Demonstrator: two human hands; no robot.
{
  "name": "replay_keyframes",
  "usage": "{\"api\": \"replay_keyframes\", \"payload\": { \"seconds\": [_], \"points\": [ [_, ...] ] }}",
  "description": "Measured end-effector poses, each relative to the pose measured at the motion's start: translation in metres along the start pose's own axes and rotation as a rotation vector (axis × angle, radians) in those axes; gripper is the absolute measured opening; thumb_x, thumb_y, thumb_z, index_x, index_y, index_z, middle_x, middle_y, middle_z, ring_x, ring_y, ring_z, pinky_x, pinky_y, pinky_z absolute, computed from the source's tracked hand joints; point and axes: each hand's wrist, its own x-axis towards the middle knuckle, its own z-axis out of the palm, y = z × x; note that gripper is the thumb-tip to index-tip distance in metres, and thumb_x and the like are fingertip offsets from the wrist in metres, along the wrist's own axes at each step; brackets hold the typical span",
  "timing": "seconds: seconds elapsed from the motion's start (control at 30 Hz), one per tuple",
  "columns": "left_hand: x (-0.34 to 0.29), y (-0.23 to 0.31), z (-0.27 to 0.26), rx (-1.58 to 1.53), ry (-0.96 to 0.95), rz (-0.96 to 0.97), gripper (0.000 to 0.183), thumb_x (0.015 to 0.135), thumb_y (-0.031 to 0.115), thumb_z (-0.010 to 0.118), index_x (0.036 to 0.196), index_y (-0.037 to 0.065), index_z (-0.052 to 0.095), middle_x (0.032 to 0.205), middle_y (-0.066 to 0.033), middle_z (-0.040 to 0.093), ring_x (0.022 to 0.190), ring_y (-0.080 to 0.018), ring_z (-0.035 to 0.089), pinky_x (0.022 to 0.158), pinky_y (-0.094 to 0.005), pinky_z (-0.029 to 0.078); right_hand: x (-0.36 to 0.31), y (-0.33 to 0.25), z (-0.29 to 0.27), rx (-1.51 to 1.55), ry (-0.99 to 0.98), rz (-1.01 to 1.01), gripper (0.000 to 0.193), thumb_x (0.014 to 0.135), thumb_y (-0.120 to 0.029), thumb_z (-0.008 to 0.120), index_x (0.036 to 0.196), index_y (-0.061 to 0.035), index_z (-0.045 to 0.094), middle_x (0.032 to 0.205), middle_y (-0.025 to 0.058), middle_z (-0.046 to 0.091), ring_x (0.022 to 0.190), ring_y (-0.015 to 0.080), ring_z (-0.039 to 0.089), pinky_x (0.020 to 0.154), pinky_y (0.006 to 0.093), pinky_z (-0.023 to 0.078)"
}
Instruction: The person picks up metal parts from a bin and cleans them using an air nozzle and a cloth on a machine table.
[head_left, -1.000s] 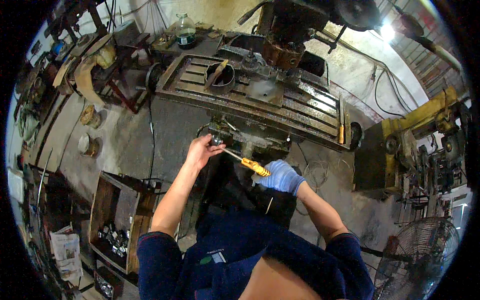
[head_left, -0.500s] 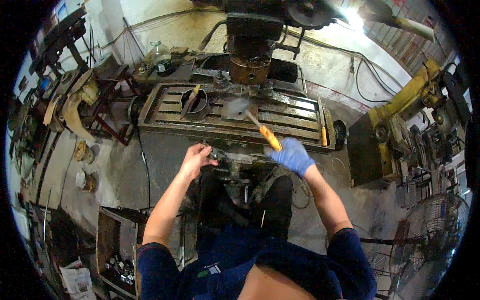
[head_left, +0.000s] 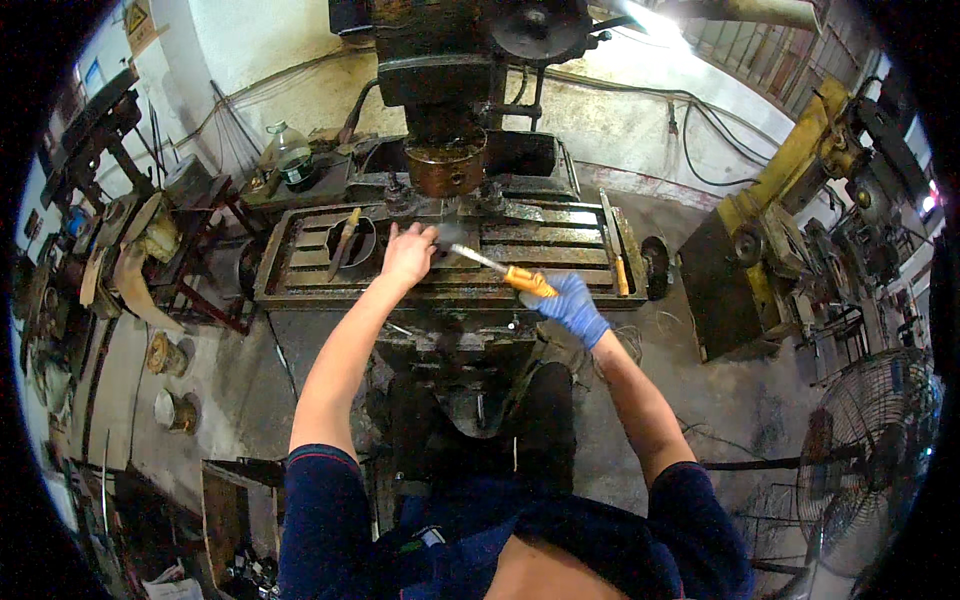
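Note:
My right hand (head_left: 570, 303), in a blue glove, is closed round the yellow handle of a tool (head_left: 528, 281). Its thin metal shaft points left over the slotted machine table (head_left: 545, 268), and the far end is a grey blur. Just left of that blurred end, my bare left hand (head_left: 408, 255) reaches over the table with its fingers bent downward. Whatever its fingertips hold is hidden behind the hand. Close by on the left, a round dark container (head_left: 368, 250) stands on the table with a yellow-handled brush (head_left: 347, 232) in it. Above hangs the machine's round, rusty-brown spindle head (head_left: 446, 170).
Another yellow-handled tool (head_left: 621, 275) lies at the table's right end. A large clear bottle (head_left: 290, 158) stands behind on the left. A yellow machine (head_left: 745, 235) is at right, with a fan (head_left: 870, 460) nearer me. An open box (head_left: 225, 520) sits low at left.
My left hand has moved forward from the table's front edge to above the table. The yellow-handled tool now lies flatter across the view, still in my right hand. The view has shifted.

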Motion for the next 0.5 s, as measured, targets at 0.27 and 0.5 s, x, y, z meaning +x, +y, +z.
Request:
{"api": "replay_keyframes", "payload": {
  "seconds": [0.27, 0.5],
  "points": [
    [0.009, 0.004, -0.003, 0.120, 0.053, 0.120, 0.019, 0.073, 0.019, 0.060, 0.091, 0.011, 0.060, 0.084, -0.0098, 0.060, 0.080, -0.0275, 0.059, 0.080, -0.0449, 0.038, -0.021, 0.065, 0.035, -0.637, 0.009, 0.353, 0.044, 0.069, -0.050, 0.061, 0.086, -0.0107, 0.067, 0.077, 0.0157, 0.064, 0.073, 0.0330, 0.061, 0.066, 0.0388, 0.048],
    [0.036, 0.014, 0.014, -0.037, 0.174, 0.047, 0.016, 0.073, 0.016, 0.059, 0.087, 0.009, 0.061, 0.082, -0.0121, 0.061, 0.077, -0.0290, 0.059, 0.077, -0.0393, 0.041, -0.063, 0.033, -0.002, -0.560, 0.067, 0.365, 0.052, 0.070, -0.050, 0.060, 0.094, -0.0046, 0.065, 0.088, 0.0167, 0.064, 0.083, 0.0306, 0.062, 0.076, 0.0370, 0.047]
  ]
}}
